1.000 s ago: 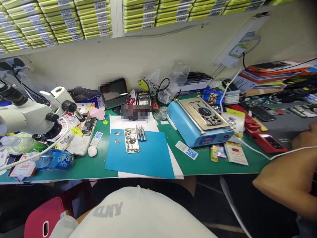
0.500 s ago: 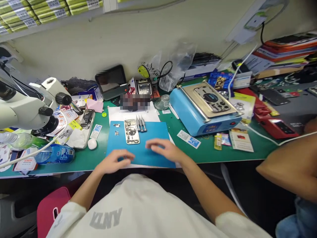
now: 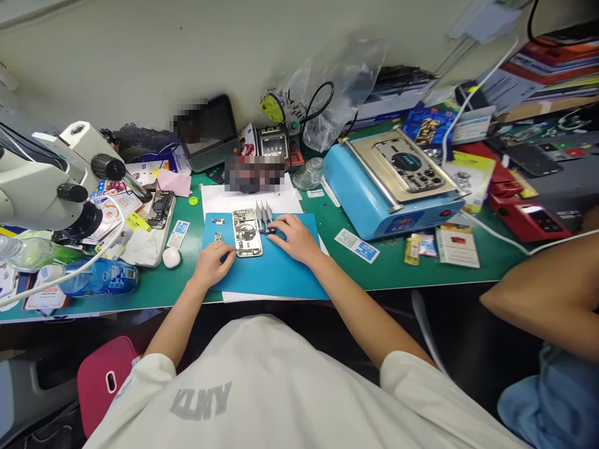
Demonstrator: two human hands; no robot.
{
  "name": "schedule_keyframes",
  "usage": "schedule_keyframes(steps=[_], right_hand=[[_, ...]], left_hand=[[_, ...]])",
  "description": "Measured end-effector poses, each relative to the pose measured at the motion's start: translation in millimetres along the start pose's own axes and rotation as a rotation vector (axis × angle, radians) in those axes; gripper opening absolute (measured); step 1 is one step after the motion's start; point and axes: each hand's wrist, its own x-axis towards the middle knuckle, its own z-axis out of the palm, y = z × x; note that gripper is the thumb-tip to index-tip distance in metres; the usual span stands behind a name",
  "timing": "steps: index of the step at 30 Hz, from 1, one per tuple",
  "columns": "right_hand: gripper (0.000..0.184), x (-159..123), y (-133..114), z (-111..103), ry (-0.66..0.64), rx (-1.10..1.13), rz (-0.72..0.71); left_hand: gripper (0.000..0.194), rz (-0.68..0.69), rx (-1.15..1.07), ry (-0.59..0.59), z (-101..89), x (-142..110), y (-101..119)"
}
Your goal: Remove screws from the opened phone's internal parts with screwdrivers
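Note:
On the blue mat (image 3: 276,274) lies an opened phone (image 3: 248,234) with its inner parts showing. My left hand (image 3: 213,265) rests at its lower left edge, fingers loosely bent with a gap by the thumb, holding nothing that I can see. Several slim grey screwdrivers (image 3: 262,215) lie side by side just right of the phone, tips pointing away. My right hand (image 3: 297,240) has thumb and fingertips around the dark near end of the rightmost one, which still lies on the mat. Two small phone parts (image 3: 218,222) sit left of the phone.
A blue heating plate machine (image 3: 369,199) carrying a phone back (image 3: 409,167) stands to the right. At left are a microscope (image 3: 56,193), a blue bottle (image 3: 100,277) and a white round case (image 3: 171,257). A glass jar (image 3: 309,174) stands behind the mat. Another person's arm (image 3: 547,293) is at right.
Both hands came into view from below and moved forward over the mat, the left to the phone's edge, the right to the screwdrivers. The view has tilted downward.

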Motion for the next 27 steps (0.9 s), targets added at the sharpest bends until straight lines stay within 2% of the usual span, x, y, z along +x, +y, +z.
schedule_keyframes(steps=[7, 14, 22, 27], right_hand=[[0.018, 2.1, -1.9, 0.1, 0.033, 0.039, -0.023], [0.017, -1.6, -5.0, -12.0, 0.075, 0.237, -0.019], [0.028, -28.8, -17.6, -21.5, 0.155, 0.578, 0.059], [0.035, -32.2, -20.5, -17.6, 0.272, 0.651, 0.130]], left_hand=[[0.025, -0.013, 0.014, -0.011, -0.2, 2.2, 0.9], [0.026, -0.021, 0.000, -0.023, -1.5, 2.7, 1.9], [0.025, -0.053, -0.007, -0.027, -2.5, 2.1, 3.9], [0.027, -0.057, -0.011, -0.038, -3.1, 3.2, 4.6]])
